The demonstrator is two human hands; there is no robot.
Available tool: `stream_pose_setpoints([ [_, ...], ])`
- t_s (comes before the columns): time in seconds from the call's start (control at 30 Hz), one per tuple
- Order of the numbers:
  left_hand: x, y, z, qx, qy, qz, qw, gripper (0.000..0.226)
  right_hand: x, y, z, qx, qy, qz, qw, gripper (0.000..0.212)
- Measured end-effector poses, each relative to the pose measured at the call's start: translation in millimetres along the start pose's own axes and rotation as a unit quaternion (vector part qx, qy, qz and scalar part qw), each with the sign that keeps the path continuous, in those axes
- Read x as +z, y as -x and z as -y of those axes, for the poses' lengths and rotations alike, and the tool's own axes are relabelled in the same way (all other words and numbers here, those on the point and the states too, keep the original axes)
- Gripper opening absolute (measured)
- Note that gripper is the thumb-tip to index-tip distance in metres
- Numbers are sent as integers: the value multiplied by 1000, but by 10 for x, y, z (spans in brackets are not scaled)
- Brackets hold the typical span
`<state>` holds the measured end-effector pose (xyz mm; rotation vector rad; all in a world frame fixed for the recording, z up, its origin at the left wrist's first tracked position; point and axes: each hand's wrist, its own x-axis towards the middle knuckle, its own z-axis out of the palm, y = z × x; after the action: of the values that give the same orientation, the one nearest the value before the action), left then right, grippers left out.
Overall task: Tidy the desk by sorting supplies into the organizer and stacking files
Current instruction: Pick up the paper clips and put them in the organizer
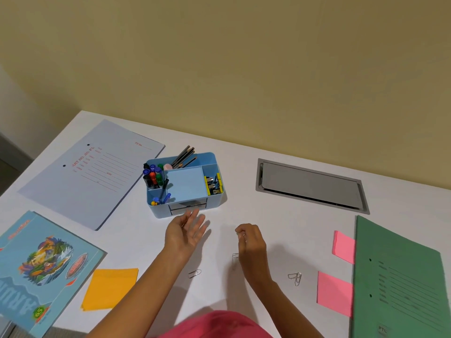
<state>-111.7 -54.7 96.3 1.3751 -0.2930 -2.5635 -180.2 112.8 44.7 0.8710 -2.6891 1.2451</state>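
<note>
Centrally, right hand point(250, 240) with fingertips bunched together above the white desk point(244, 167); whether anything is pinched there, impossible to tell. Just below its fingers, a blurred paper clip point(235, 256). To the left, left hand point(186, 231) palm up, fingers straight and spread, gripping nothing, just in front of the blue organizer point(185, 211). Lower down, a lone paper clip point(194, 273) between the forearms and tangled paper clips point(295, 278) right of centre, all flat on the desk.

Inside the organizer: pencils point(184, 156) leaning at the back, markers point(152, 175) at left, push pins point(154, 203) front left, yellow binder clips point(213, 184) at right.

Upper left, pale file point(92, 174) with red print, "ART NO." legible, the rest too small. Lower left, illustrated blue folder point(44, 267), its large lettering upside down and cut off; "65" on a green badge. Beside it, orange sticky pad point(109, 289). Far right, green folder point(400, 276) with dark ruled print, unreadable, overlapping two pink sticky pads point(344, 246). Upper right, grey cable hatch point(310, 185) set into the desk.
</note>
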Motion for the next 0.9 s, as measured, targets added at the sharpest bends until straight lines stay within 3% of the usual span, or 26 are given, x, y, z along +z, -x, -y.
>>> stream_pose_setpoints([
  [0.07,-104,31,44,23,-155,-31,987,15,-45,74,-61,13,8,-8,1000,21],
  [0.13,-255,81,118,88,-326,-57,940,8,-104,163,-98,52,-15,2,999,20],
  [0.23,-505,130,244,210,-559,-79,798,11,-154,312,-151,106,-24,31,994,13],
  [0.3,-656,150,315,263,-648,-73,711,15,-169,393,-184,125,-20,51,991,10],
  [0.47,-952,172,449,305,-757,-57,575,16,-207,533,-212,169,13,85,982,12],
  [0.63,-1035,184,541,313,-773,-36,550,18,-239,680,-178,194,29,88,977,8],
  [0.83,-1060,197,579,332,-811,-38,480,21,-236,707,-115,214,56,89,971,7],
  [0.9,-1073,211,595,331,-812,-30,480,21,-191,680,-71,222,62,87,969,10],
])
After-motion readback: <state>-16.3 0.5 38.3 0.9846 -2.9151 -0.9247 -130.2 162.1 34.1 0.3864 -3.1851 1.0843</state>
